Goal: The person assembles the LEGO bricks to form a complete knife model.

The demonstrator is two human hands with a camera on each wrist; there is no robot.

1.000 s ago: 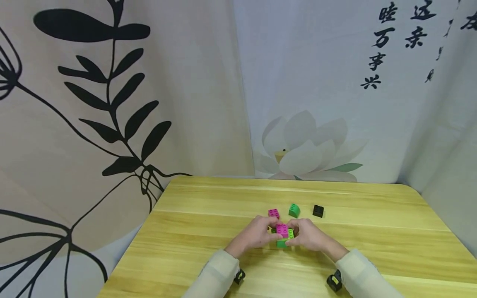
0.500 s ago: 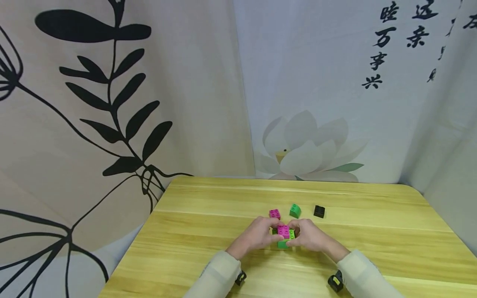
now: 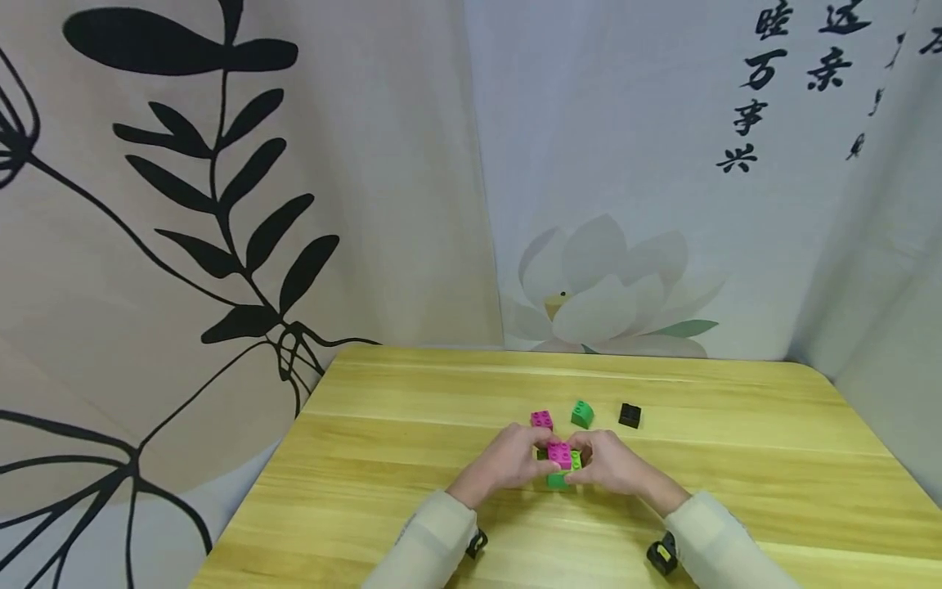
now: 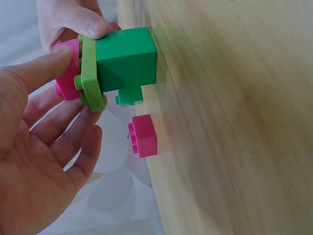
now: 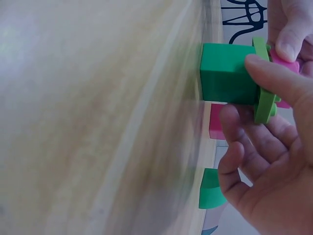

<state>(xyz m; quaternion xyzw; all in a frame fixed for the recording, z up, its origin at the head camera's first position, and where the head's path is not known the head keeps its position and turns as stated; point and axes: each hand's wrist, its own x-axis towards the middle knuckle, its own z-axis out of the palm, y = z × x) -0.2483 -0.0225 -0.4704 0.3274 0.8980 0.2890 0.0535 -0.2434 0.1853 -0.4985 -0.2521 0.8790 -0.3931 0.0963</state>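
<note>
A small stack of toy building bricks stands between the two hands. Its bottom is a green brick [image 4: 127, 58], then a thin lime plate [image 5: 264, 105], with a pink brick [image 3: 559, 455] on top. With its thumb on the near side, the left hand [image 3: 509, 460] pinches the pink brick; its other fingers curve behind. The right hand [image 3: 609, 464] grips the green brick right under the lime plate, thumb on the front face. In the left wrist view, the lime plate sits flush against the green brick at the near corner.
Behind the hands, a loose pink brick [image 3: 541, 420], a curved green brick [image 3: 582, 414] and a black brick [image 3: 630, 415] lie in a row on the wooden table [image 3: 736, 458]. A printed curtain [image 3: 412, 204] hangs behind the table's far edge.
</note>
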